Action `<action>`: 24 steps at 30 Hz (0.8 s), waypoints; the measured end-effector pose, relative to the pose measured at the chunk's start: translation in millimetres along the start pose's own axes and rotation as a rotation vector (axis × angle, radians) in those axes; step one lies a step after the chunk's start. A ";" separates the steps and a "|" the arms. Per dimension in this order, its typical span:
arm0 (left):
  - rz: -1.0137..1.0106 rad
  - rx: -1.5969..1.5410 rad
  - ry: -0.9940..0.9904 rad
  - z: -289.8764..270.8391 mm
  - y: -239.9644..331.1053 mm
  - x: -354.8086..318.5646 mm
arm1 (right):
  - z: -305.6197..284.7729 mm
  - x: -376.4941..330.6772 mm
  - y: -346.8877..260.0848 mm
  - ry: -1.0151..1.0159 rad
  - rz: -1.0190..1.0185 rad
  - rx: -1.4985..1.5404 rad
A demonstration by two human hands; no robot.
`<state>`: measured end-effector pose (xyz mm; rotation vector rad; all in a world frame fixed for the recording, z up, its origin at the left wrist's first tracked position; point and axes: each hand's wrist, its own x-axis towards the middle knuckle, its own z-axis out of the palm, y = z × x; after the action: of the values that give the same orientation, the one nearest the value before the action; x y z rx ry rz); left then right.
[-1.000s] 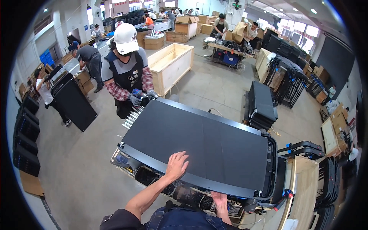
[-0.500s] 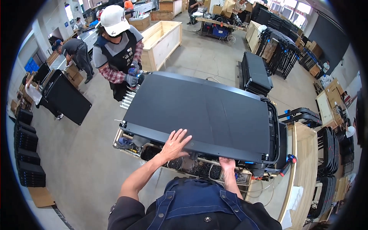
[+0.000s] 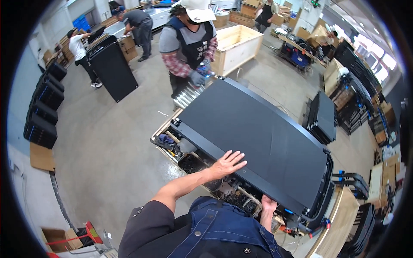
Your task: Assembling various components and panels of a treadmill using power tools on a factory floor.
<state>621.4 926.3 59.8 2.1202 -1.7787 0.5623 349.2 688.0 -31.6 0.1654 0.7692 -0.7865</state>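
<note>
Head camera, looking down: a person's left hand (image 3: 226, 163) lies flat, fingers spread, on the near edge of a large black panel (image 3: 258, 137) that rests tilted across a low wooden cart (image 3: 172, 148) loaded with parts. Their right hand (image 3: 269, 205) is curled under the panel's lower edge near its right corner, gripping it from below. At the far end, a co-worker in a white hard hat (image 3: 198, 8), dark apron and plaid sleeves holds the panel's far corner with gloved hands (image 3: 198, 76). Behind them stands an open wooden crate (image 3: 234, 45). Another black panel (image 3: 112, 69) stands upright on the concrete floor (image 3: 107, 142) at left, near two more people. Stacked black cases (image 3: 43, 107) line the left wall.
</note>
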 end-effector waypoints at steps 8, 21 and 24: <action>-0.041 -0.041 0.009 2.4 4.0 -0.5 | -2.7 12.3 -5.6 0.058 -0.024 -0.033; 0.092 0.001 -0.005 -26.8 -2.4 4.0 | -5.2 -16.8 -4.7 0.051 0.055 0.068; 0.183 -0.011 -0.015 -101.0 -8.5 18.8 | 56.2 -102.9 -0.2 -0.042 -0.035 -0.112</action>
<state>623.0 960.1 157.2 1.9713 -1.9932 0.5815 333.9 724.4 78.8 0.0353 0.7757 -0.7755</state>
